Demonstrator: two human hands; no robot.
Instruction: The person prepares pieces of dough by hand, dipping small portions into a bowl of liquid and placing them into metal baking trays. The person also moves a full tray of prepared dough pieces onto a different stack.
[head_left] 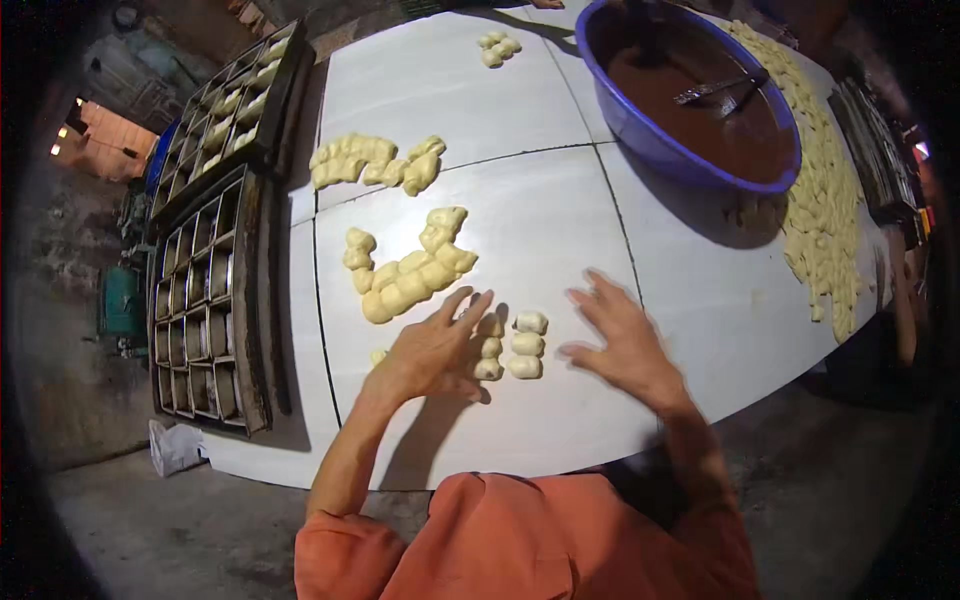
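Two short columns of dough pieces lie between my hands on the white tabletop. The right column of dough pieces point(527, 345) shows whole, three rolls end to end. My left hand point(432, 350) hovers at the left column of dough pieces point(489, 349), partly covering it, fingers spread and holding nothing. To the right, my right hand point(622, 340) is apart from the dough, its fingers spread and slightly blurred. Just beyond my left hand sits a curved cluster of joined dough pieces point(410, 280). A bit of dough peeks out left of my left wrist.
Another dough cluster point(355, 160) lies farther back, and a small one point(497, 48) near the far edge. Compartmented metal baking trays point(205, 290) line the left side. A purple basin point(690, 165) of brown filling holds a utensil. Many dough pieces point(825, 220) cover the right edge.
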